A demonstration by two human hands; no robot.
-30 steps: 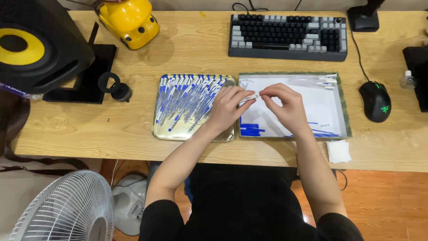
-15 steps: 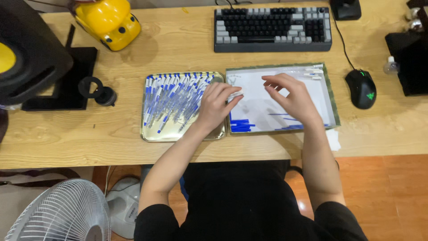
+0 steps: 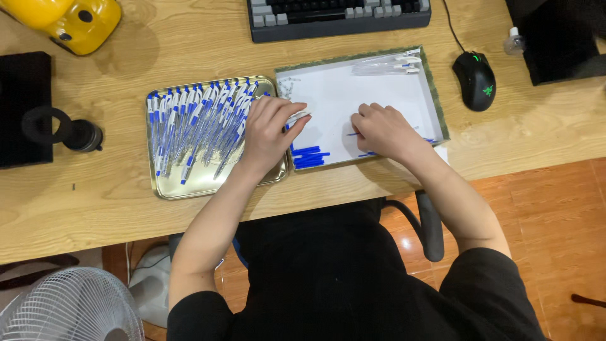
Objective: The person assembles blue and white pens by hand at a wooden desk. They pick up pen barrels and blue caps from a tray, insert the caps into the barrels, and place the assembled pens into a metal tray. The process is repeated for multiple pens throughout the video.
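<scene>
A metal tray (image 3: 189, 184) on the wooden desk holds several blue-and-white pens (image 3: 196, 123). To its right lies a shallow white box (image 3: 385, 95) with a green rim. My left hand (image 3: 268, 129) rests over the tray's right edge and grips a clear pen barrel (image 3: 297, 117) that points into the box. My right hand (image 3: 382, 129) is down inside the box with its fingers curled on a thin blue refill (image 3: 353, 134). Blue pen parts (image 3: 309, 156) lie at the box's near left corner, and clear barrels (image 3: 386, 63) lie along its far edge.
A black keyboard (image 3: 338, 16) sits behind the box, a black mouse (image 3: 476, 79) to its right. A yellow object (image 3: 69, 22) is at the far left, with a black stand (image 3: 22, 107) and a small black cylinder (image 3: 82, 134) beside it. A white fan (image 3: 69, 306) stands below the desk.
My hands have come apart. The right hand dropped lower into the box onto a blue refill, while the left hand stayed at the tray's edge. The camera has come closer.
</scene>
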